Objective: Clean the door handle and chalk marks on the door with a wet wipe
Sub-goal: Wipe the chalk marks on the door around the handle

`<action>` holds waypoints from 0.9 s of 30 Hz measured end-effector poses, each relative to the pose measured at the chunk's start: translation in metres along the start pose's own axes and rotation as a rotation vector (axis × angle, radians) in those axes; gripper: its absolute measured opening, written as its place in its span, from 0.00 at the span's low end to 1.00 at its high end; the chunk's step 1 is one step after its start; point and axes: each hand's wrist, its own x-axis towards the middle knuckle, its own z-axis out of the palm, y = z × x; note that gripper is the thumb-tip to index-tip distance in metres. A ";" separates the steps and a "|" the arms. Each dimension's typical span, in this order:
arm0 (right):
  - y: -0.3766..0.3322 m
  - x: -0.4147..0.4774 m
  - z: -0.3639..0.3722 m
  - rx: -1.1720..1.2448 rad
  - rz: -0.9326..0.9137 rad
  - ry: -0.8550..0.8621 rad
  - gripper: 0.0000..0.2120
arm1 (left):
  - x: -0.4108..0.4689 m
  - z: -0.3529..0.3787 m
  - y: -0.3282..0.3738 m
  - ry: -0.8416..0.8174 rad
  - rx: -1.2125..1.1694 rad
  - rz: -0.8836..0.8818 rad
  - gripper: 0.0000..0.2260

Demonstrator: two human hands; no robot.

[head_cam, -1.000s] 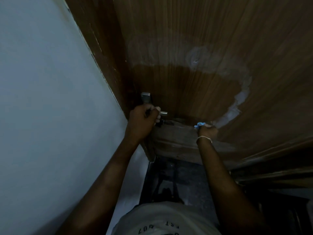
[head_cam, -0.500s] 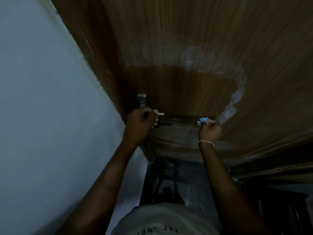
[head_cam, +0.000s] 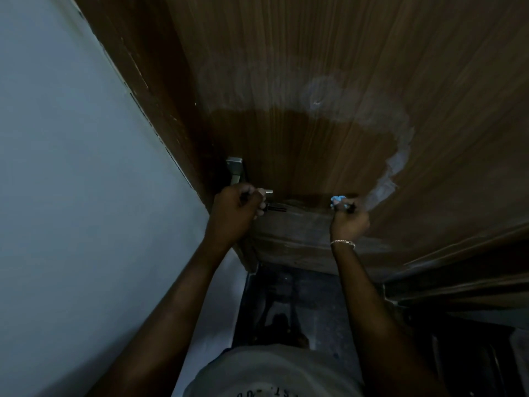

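Left hand point(head_cam: 234, 213) clamped round the metal door handle point(head_cam: 236, 173), right hand point(head_cam: 349, 220) squeezing the blue wet wipe point(head_cam: 337, 200) against the door point(head_cam: 315, 67), chalk marks point(head_cam: 395, 167) at two o'clock

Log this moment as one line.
left hand grips door handle | right hand holds wet wipe at door | chalk marks visible right of darker patch

Left hand point(head_cam: 236, 209) clenched in a fist, wrist straight — right hand point(head_cam: 349, 220) curled tight, roughly level with it.

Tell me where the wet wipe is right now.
In the head view, the wet wipe is bunched in the right hand, right of centre, at the door, just left of the white chalk smear and well right of the door handle.
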 end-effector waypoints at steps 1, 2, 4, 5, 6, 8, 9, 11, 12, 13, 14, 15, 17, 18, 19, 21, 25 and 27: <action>0.007 -0.002 0.001 -0.025 0.030 -0.015 0.04 | 0.000 0.001 0.000 -0.010 0.002 -0.005 0.09; 0.014 -0.001 0.000 -0.034 0.072 -0.017 0.04 | 0.000 0.001 0.001 -0.018 0.003 -0.004 0.09; 0.017 0.004 -0.010 -0.013 0.108 -0.001 0.05 | 0.000 0.001 0.001 -0.018 0.006 -0.003 0.09; 0.015 0.007 -0.014 -0.011 0.094 0.016 0.05 | 0.000 -0.001 0.000 -0.009 0.006 -0.007 0.09; 0.010 0.010 -0.015 -0.024 0.065 0.028 0.05 | 0.000 -0.003 0.000 0.002 0.003 -0.013 0.10; -0.003 0.009 -0.013 -0.044 -0.010 0.019 0.04 | 0.000 -0.006 -0.001 0.024 -0.007 -0.029 0.10; -0.006 0.006 -0.009 -0.058 -0.056 0.008 0.03 | -0.001 -0.007 -0.002 0.029 -0.006 -0.034 0.10; 0.001 -0.002 0.000 -0.113 -0.121 -0.053 0.04 | -0.003 -0.005 -0.002 0.022 0.006 -0.039 0.09; 0.011 -0.006 0.003 -0.141 -0.131 -0.087 0.05 | -0.004 -0.005 -0.002 0.012 0.012 -0.038 0.09; 0.021 -0.007 0.004 -0.158 -0.128 -0.102 0.06 | -0.005 -0.005 -0.001 0.003 0.017 -0.034 0.09; 0.029 -0.006 0.003 -0.163 -0.104 -0.093 0.07 | -0.007 -0.005 -0.001 -0.003 0.015 -0.030 0.08; 0.034 -0.003 0.001 -0.152 -0.069 -0.069 0.07 | -0.008 -0.007 0.000 -0.002 0.010 -0.027 0.08; 0.031 0.001 -0.001 -0.114 -0.032 -0.010 0.07 | -0.010 -0.011 0.000 0.016 -0.001 -0.025 0.08; 0.025 0.000 0.000 -0.102 -0.038 0.000 0.06 | -0.011 -0.014 0.000 0.030 -0.005 -0.027 0.09; 0.017 -0.004 0.002 -0.102 -0.064 -0.012 0.06 | -0.012 -0.015 0.000 0.041 -0.006 -0.028 0.09; 0.009 -0.012 0.009 -0.144 -0.127 -0.068 0.05 | -0.013 -0.017 -0.001 0.043 0.002 -0.036 0.09; 0.035 -0.010 0.011 -0.224 -0.007 -0.091 0.04 | -0.014 -0.020 -0.002 0.021 0.017 -0.045 0.09; 0.036 -0.005 0.006 -0.208 0.029 -0.022 0.04 | -0.014 -0.023 -0.001 0.032 0.022 -0.034 0.10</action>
